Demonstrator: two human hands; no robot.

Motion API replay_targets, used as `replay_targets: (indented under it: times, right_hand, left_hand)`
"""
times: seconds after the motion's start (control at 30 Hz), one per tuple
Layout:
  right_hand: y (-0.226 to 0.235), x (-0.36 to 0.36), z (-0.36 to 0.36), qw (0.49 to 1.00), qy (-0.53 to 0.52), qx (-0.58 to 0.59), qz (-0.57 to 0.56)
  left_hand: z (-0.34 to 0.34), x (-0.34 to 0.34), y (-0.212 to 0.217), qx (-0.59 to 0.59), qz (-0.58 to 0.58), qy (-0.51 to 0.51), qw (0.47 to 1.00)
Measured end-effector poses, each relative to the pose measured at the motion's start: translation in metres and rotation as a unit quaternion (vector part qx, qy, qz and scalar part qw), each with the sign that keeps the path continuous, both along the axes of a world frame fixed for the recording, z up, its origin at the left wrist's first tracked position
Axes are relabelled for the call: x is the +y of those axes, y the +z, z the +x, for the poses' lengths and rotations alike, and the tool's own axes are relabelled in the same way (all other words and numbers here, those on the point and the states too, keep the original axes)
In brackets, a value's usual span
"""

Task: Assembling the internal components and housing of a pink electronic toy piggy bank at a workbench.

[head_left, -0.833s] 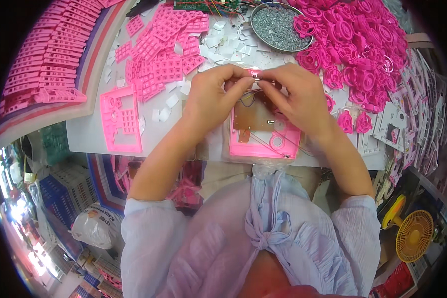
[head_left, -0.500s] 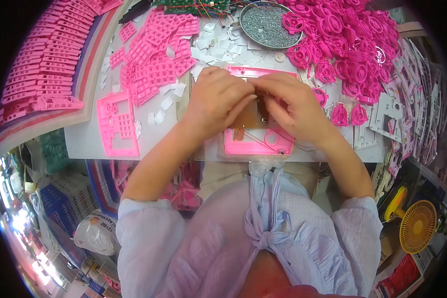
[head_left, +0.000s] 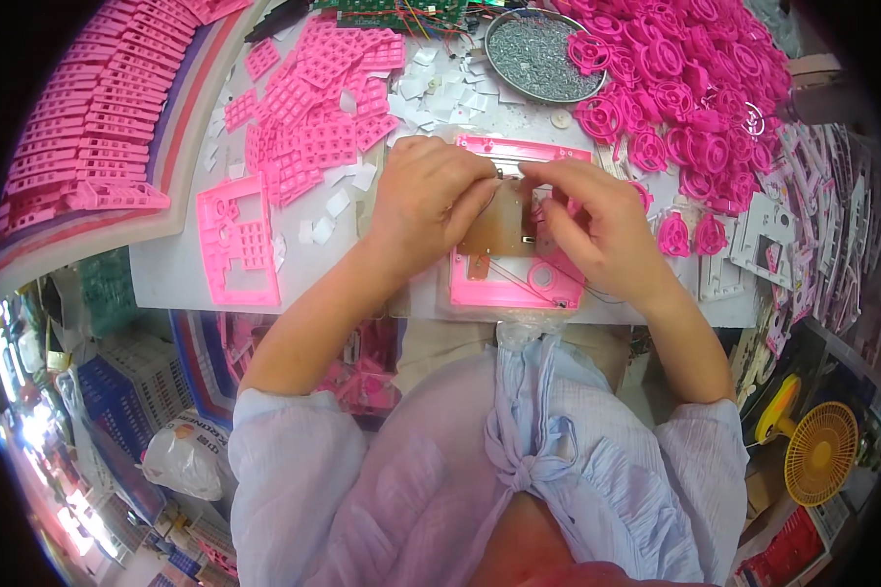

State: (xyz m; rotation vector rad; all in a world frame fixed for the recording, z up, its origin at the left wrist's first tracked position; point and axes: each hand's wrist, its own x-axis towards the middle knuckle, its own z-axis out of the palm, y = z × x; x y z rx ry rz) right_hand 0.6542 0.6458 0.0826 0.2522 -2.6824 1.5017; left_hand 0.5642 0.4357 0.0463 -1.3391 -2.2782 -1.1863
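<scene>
The left hand (head_left: pixel 429 201) and the right hand (head_left: pixel 597 230) meet over a pink plastic housing (head_left: pixel 519 284) that lies flat on the grey worktable (head_left: pixel 166 274), just in front of the person's body. A brown circuit board (head_left: pixel 499 225) sits inside the housing, and both hands rest on it: the left hand's fingers are curled, with thumb and forefinger pinched together at the board's upper edge, while the right hand's forefinger and thumb close toward the same spot from the other side. What exactly is pinched between the fingertips is too small to tell. Thin wires (head_left: pixel 519 279) run across the lower part of the housing beside a round pink ring moulded into it. To the left of the left hand lies a pink front panel with a key grid (head_left: pixel 237 240), flat on the table and apart from the housing. Beyond it is a heap of pink keypad grids (head_left: pixel 313 98) with small white squares (head_left: pixel 338 203) scattered about. At the far edge stands a round metal dish of small grey parts (head_left: pixel 543 54), and to its right a large pile of pink round wheels (head_left: pixel 695 88).
</scene>
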Motion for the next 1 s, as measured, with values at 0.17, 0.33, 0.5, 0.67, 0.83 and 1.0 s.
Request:
replay_targets:
  times: [0.17, 0.33, 0.5, 0.67, 0.83, 1.0]
  right_hand:
    - [0.001, -0.003, -0.005, 0.999, 0.006, 0.037, 0.012]
    - [0.001, 0.009, -0.003, 0.988, -0.033, 0.104, 0.105]
    - [-0.01, -0.031, 0.013, 0.931, 0.056, 0.107, 0.346]
    - [-0.001, -0.065, 0.036, 0.932, 0.162, 0.076, 0.317]
    - [0.013, 0.002, 0.023, 0.97, 0.188, 0.117, 0.099]
    - [0.006, 0.067, -0.005, 0.97, -0.079, 0.078, 0.214]
  left_hand:
    - [0.002, 0.003, 0.001, 0.013, 0.007, -0.03, 0.999]
    - [0.0, -0.007, 0.004, -0.061, -0.011, -0.016, 0.998]
    - [-0.01, -0.012, 0.014, -0.387, -0.014, 0.008, 0.922]
    - [-0.043, -0.011, 0.01, -0.568, 0.005, -0.074, 0.82]
    - [-0.011, 0.001, 0.026, -0.167, -0.134, -0.067, 0.974]
    - [0.013, -0.001, 0.0, 0.012, -0.073, -0.035, 0.997]
